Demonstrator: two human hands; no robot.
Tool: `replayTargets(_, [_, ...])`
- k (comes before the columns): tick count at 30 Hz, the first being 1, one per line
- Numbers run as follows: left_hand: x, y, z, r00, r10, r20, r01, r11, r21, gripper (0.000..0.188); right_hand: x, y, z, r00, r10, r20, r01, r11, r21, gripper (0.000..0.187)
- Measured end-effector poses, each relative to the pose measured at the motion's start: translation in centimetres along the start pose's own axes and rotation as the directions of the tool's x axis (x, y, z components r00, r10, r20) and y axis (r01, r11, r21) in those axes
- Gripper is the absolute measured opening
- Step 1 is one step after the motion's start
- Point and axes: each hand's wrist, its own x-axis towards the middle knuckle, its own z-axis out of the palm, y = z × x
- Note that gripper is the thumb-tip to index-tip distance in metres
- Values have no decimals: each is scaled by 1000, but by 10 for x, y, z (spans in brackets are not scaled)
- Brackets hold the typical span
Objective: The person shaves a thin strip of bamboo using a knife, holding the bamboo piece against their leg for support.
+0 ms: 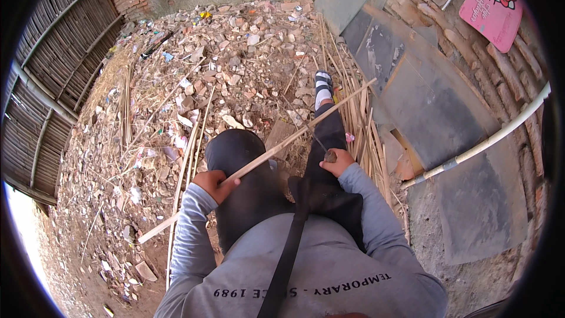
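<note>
A long pale bamboo strip (pixel 273 150) runs slantwise across my lap, from low on the left to above my outstretched leg on the right. My left hand (pixel 213 187) is closed round its lower part, thumb pointing along the strip. In my right hand (pixel 338 164) is a knife (pixel 331 156) with a brown rounded handle end. Its thin dark blade, seen nearly edge-on, points forward and left to the strip. Whether the blade touches the strip or only passes by it, I cannot tell.
Several loose bamboo strips (pixel 352 91) lie beside my right leg, and others (pixel 194 135) lie on the left. Rubble and litter (pixel 235 59) cover the ground ahead. Dark flat panels (pixel 435 106) and a pale pole (pixel 488 141) stand at the right; a bamboo wall (pixel 53 41) is far left.
</note>
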Motion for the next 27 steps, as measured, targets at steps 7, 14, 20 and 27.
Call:
replayTargets(7, [2,-1,0,1000,-4,14,4,1000,17,53,2,6,4,1000,-6,-3,6,1000,7,46])
replayTargets(14, [1,0,0,1000,1,8,-1,1000,-2,52,0,5,6,996,-77,-42,78,997,27,30])
replayTargets(20, [1,2,-1,1000,-3,2,3,1000,-14,48,0,2,3,1000,-28,-5,29,998,51,35])
replayTargets(27, [1,0,0,1000,-5,6,5,1000,-11,48,-1,2,3,999,-31,-6,31,999,41,34])
